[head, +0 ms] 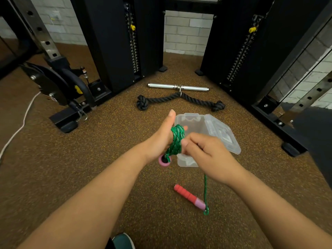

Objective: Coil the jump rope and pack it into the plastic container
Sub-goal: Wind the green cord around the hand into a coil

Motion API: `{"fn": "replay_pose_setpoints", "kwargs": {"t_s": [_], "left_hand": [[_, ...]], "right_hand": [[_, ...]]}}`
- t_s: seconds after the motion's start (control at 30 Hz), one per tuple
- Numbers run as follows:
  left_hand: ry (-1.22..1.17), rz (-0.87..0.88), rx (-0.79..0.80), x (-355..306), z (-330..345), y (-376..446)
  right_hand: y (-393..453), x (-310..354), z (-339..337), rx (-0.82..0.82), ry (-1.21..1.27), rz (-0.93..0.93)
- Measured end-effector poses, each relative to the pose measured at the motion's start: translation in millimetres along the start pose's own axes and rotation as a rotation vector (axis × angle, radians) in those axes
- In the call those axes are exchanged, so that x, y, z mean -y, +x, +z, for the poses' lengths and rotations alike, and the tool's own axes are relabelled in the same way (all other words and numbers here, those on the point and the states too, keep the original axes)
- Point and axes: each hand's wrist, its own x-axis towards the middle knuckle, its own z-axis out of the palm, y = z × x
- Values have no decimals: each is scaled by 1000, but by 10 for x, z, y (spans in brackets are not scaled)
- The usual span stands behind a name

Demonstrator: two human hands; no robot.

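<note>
A green jump rope (177,139) is wound in several loops around my left hand (161,135), thumb up. One handle's pink end (164,161) sticks out below that hand. My right hand (203,151) pinches the rope beside the coil. A loose strand (205,187) drops from my right hand to the second handle (189,196), red with a pink end, lying on the floor. The clear plastic container (190,123) sits open on the floor just behind both hands, its lid (224,133) hinged out to the right.
A black triceps rope (179,100) and a chrome bar handle (177,87) lie on the speckled rubber floor beyond the container. Black cable-machine towers (111,42) stand left and right. A white cord (19,126) runs along the left. My shoe (124,241) shows at the bottom.
</note>
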Motion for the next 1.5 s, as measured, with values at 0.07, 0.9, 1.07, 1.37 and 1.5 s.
{"fn": "replay_pose_setpoints", "kwargs": {"t_s": [0.07, 0.9, 1.07, 1.37, 1.5], "left_hand": [[54, 22, 0, -33, 27, -29], [-446, 139, -12, -20, -12, 87], [-689, 188, -131, -36, -92, 105], [-860, 202, -247, 11, -152, 119], [-873, 237, -314, -24, -177, 102]], "right_hand": [[29, 2, -69, -54, 128, 58], [131, -485, -34, -169, 416, 311], [70, -542, 8, -140, 306, 316], [-10, -459, 178, 3, 78, 284], [-56, -459, 276, 68, -12, 265]]}}
